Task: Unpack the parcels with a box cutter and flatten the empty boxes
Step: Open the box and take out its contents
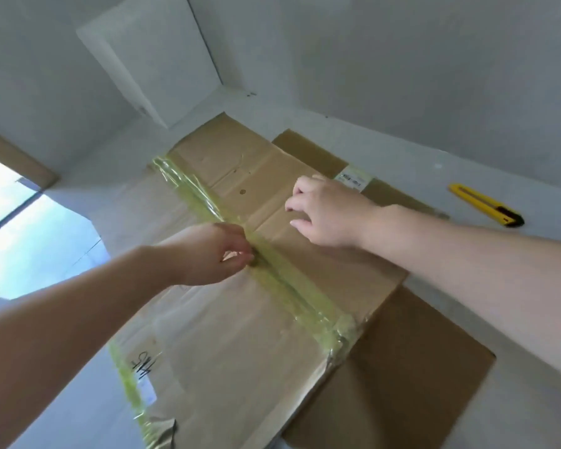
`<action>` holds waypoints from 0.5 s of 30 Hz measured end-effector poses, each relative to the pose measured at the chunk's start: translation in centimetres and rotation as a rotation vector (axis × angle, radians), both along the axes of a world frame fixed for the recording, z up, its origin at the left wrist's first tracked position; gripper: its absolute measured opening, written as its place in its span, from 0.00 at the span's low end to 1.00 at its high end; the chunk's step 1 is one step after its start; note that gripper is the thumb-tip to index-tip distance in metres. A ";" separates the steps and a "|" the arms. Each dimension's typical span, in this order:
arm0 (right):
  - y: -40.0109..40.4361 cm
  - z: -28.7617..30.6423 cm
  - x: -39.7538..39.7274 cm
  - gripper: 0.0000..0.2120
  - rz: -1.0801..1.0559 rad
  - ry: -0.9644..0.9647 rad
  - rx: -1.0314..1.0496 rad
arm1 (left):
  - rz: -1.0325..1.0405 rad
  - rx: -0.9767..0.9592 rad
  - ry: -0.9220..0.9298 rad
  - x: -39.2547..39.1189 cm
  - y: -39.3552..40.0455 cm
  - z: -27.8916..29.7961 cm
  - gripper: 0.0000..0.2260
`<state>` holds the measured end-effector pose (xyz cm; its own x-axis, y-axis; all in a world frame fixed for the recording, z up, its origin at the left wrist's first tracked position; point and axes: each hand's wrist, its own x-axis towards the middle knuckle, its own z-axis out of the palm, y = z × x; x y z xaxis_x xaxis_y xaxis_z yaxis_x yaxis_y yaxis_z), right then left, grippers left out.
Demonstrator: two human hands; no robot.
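Observation:
A large flattened cardboard box lies on the white floor, with a strip of yellowish clear tape running diagonally across it. My left hand pinches the tape near the middle of the box. My right hand rests on the cardboard just beyond, its fingers loosely curled and its fingertips touching the surface. A second flattened box lies underneath, sticking out at the right and far side. The yellow box cutter lies on the floor to the right, apart from both hands.
A white flat board leans against the wall at the far corner. A white shipping label shows on the lower cardboard beyond my right hand. A bright window or glass door is at the left.

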<state>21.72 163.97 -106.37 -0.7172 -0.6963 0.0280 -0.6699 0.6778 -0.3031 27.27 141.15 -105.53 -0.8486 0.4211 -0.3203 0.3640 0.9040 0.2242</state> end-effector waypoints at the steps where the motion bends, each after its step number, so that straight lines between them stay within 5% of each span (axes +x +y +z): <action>1: -1.2 0.0 0.8 0.17 0.025 -0.012 0.030 | 0.000 0.024 0.009 0.3 -0.3 -0.3 0.22; 15: -4.3 -0.2 4.7 0.27 -0.004 -0.139 0.332 | -0.109 0.087 0.162 0.2 -0.6 -2.4 0.14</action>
